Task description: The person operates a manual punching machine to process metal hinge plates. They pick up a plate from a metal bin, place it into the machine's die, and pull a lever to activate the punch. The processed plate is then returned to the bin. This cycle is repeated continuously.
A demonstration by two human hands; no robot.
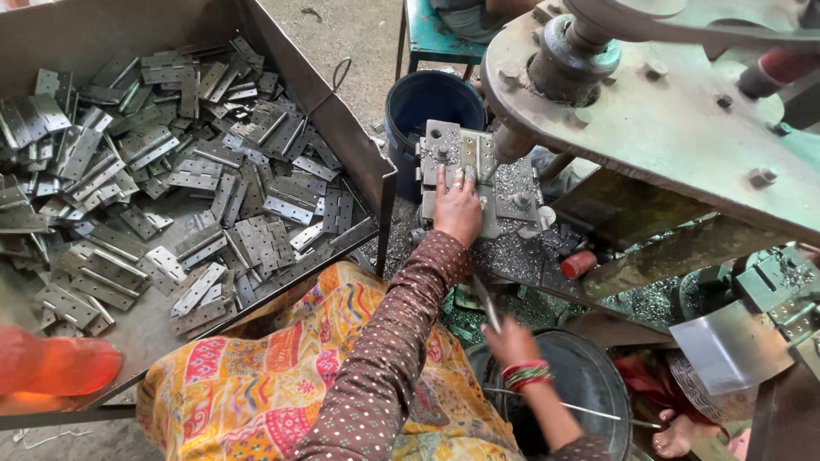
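Note:
My left hand [458, 212], in a brown dotted sleeve, rests on the grey die block [512, 201] of a press. Its fingertips press a small metal hinge [475, 158] flat on the die, just beside the press ram [512, 141]. My right hand [511, 343], with red and green bangles at the wrist, is blurred. It grips another flat hinge piece [485, 303] above a dark round drum [589, 384]. Metal chips lie all around the die.
A big steel tray [337, 128] on my left holds several loose hinges [196, 162]. A blue bucket [427, 102] stands behind the die. The press's heavy frame [683, 119] overhangs at right. A red cylinder [578, 263], someone's bare foot [679, 437] and an orange blur [51, 365] are nearby.

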